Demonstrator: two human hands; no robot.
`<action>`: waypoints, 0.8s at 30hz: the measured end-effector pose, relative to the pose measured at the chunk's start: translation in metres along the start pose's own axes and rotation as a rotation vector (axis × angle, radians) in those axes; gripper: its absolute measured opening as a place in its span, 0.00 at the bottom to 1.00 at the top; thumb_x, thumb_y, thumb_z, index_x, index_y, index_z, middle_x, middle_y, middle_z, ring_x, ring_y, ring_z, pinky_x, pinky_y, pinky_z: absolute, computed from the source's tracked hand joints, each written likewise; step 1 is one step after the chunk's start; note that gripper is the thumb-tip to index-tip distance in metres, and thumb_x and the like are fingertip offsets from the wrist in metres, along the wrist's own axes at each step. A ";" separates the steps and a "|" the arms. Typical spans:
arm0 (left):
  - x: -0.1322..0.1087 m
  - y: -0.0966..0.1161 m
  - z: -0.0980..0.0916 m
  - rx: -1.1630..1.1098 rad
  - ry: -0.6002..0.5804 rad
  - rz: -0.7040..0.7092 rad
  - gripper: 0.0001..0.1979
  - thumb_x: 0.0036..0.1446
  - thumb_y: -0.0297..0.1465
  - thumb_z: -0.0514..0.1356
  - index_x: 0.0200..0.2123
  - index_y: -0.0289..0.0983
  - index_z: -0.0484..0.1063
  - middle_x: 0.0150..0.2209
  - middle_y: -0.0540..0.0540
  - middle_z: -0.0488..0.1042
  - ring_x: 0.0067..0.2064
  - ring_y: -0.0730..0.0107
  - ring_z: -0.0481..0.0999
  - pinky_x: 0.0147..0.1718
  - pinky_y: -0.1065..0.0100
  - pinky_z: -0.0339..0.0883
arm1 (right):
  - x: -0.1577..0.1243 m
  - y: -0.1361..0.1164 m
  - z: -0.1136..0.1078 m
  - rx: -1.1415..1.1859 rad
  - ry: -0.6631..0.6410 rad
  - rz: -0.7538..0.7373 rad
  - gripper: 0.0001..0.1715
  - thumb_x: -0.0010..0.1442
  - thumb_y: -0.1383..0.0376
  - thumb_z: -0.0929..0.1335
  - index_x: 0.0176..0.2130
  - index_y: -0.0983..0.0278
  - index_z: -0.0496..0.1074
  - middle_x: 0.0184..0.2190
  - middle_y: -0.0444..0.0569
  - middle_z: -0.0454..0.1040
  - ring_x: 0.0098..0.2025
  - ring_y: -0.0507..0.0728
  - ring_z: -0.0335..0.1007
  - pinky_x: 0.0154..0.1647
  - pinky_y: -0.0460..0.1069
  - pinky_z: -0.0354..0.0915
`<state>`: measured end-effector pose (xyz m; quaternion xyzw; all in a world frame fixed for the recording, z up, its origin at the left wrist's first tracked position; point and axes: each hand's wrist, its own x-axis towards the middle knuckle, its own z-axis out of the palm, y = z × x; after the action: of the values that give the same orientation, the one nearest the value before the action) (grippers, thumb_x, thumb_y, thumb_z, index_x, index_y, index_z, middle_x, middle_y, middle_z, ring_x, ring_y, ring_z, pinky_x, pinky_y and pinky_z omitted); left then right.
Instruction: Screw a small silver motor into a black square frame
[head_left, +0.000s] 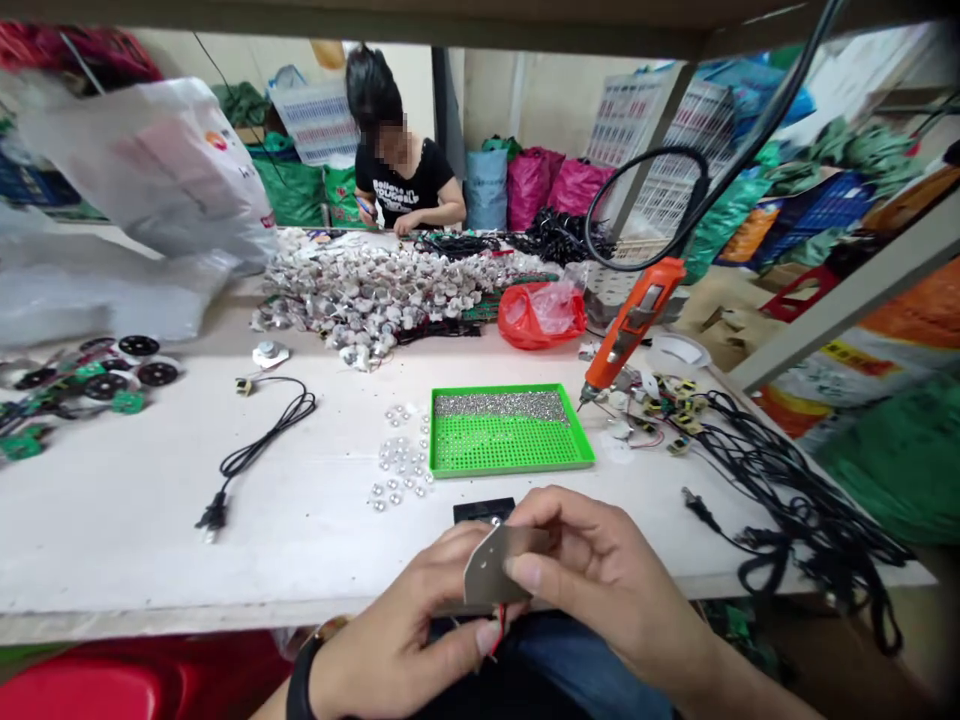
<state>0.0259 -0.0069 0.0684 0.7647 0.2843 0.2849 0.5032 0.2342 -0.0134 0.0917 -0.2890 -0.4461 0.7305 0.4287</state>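
My left hand [397, 630] and my right hand [600, 570] both pinch a thin grey metal plate [499, 565] above the table's front edge. A red wire [498, 632] hangs from under the plate, and my fingers hide part of it. Just beyond my hands lies a small black box [484, 512]. On the white worktable [135, 540], a green perforated tray [510, 430] holds a band of small silver parts. Several clear round pieces [397, 460] lie to its left. An orange soldering iron [634, 325] rests to the tray's right.
A large pile of silver components [367, 300] fills the table's middle. Black power cords [795, 490] tangle at the right, and another [262, 450] lies at the left. A person [401, 165] works across the table. A shelf [480, 20] overhangs the view, and bags crowd the surroundings.
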 end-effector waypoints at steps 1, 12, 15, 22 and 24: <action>-0.005 -0.002 0.003 -0.066 -0.032 -0.022 0.13 0.69 0.39 0.56 0.43 0.41 0.79 0.43 0.43 0.79 0.47 0.60 0.75 0.51 0.62 0.68 | 0.001 0.001 -0.001 -0.025 0.006 0.012 0.08 0.64 0.60 0.74 0.42 0.60 0.74 0.31 0.44 0.74 0.31 0.50 0.72 0.34 0.46 0.72; -0.037 -0.041 0.077 -0.359 0.089 -0.549 0.25 0.68 0.52 0.51 0.49 0.38 0.72 0.41 0.42 0.77 0.40 0.62 0.74 0.42 0.63 0.69 | 0.030 0.049 -0.051 -0.801 0.154 0.061 0.13 0.60 0.64 0.73 0.47 0.59 0.80 0.33 0.45 0.74 0.32 0.54 0.67 0.35 0.50 0.65; -0.030 -0.041 0.081 -0.073 0.026 -0.513 0.17 0.70 0.44 0.50 0.43 0.38 0.70 0.41 0.42 0.76 0.43 0.60 0.74 0.45 0.62 0.65 | 0.032 0.057 -0.054 -0.899 0.096 0.004 0.14 0.60 0.70 0.72 0.46 0.59 0.81 0.41 0.48 0.77 0.35 0.55 0.69 0.37 0.51 0.67; -0.023 -0.036 0.078 0.151 -0.090 -0.542 0.19 0.70 0.45 0.47 0.43 0.38 0.68 0.43 0.39 0.76 0.43 0.52 0.75 0.42 0.59 0.65 | 0.034 0.067 -0.062 -0.952 0.040 -0.128 0.18 0.63 0.73 0.68 0.49 0.59 0.79 0.44 0.50 0.75 0.46 0.58 0.73 0.50 0.55 0.72; -0.024 -0.035 0.075 0.193 -0.121 -0.544 0.20 0.70 0.46 0.47 0.46 0.38 0.69 0.45 0.38 0.76 0.46 0.49 0.76 0.43 0.57 0.66 | 0.031 0.070 -0.063 -0.977 0.021 -0.175 0.19 0.65 0.73 0.66 0.51 0.59 0.78 0.46 0.51 0.74 0.48 0.58 0.72 0.50 0.55 0.74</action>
<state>0.0590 -0.0582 0.0070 0.7203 0.4741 0.0653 0.5021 0.2446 0.0230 0.0003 -0.4250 -0.7546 0.3945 0.3071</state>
